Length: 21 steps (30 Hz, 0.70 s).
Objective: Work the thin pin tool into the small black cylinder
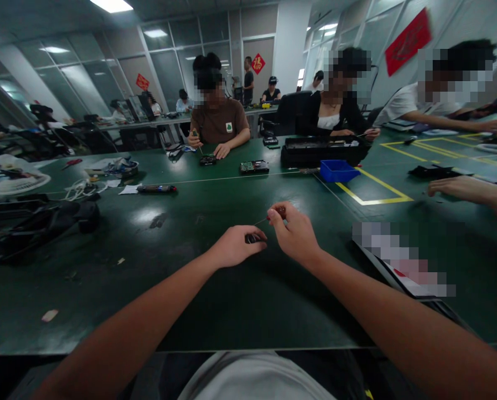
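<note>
In the head view, my left hand (236, 244) is closed around a small dark object (252, 238) with shiny edges; the fingers cover most of it, and its kind cannot be made out. My right hand (294, 230) grips a screwdriver (280, 211) by its reddish-brown handle. The thin metal shaft points left and down toward the object in my left hand; whether the tip touches it is hidden by the fingers. Both hands are over the green table (215, 311), close to each other.
Across the table a person in a brown shirt (219, 122) works on a small device. A circuit-board device (254, 166), a blue bin (339, 171) and a black case (323, 150) lie ahead. Black parts (44, 228) are left; another person's hand (456, 186) reaches in right, above a blurred flat item (398, 266).
</note>
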Available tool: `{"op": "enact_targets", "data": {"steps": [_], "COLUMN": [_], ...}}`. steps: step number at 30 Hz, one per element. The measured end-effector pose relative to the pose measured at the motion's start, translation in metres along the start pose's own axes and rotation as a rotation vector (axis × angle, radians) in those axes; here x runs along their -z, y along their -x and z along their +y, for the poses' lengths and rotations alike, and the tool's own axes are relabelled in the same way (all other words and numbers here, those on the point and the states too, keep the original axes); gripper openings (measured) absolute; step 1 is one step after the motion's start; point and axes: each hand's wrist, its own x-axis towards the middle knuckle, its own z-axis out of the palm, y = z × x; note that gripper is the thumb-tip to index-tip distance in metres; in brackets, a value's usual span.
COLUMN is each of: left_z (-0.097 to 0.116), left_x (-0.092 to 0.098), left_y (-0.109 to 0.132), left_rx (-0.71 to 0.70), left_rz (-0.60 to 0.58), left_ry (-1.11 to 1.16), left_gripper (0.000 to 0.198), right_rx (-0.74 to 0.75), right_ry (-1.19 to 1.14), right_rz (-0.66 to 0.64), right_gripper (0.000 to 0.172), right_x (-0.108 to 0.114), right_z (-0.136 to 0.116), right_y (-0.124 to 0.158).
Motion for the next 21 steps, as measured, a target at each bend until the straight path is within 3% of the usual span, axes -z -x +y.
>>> {"op": "enact_targets", "data": {"steps": [3,10,12,21], "left_z": [-0.013,-0.067,-0.077,-0.115], "left_x": [0.025,0.096,0.118,0.203], "left_y": [0.004,0.030,0.044,0.120], "left_rx": [0.106,0.341,0.407,0.521], "left_rz": [0.078,0.422,0.527,1.023], "left_ry": [0.189,0.606,0.641,0.674], "left_gripper": [0.028,0.038,0.040,0.013], "right_rx": [-0.004,-0.023,-0.021,-0.039], "right_ry": [0.003,0.004,0.002,-0.004], "right_rz": [-0.008,-0.028,-0.038,-0.044], "right_gripper": [0.023,0.024,0.024,0.026], "right_x": [0.000,0.000,-0.001,-0.002], "right_z": [0.000,0.002,0.003,0.003], "right_y": [0.000,-0.001,0.000,-0.001]}}
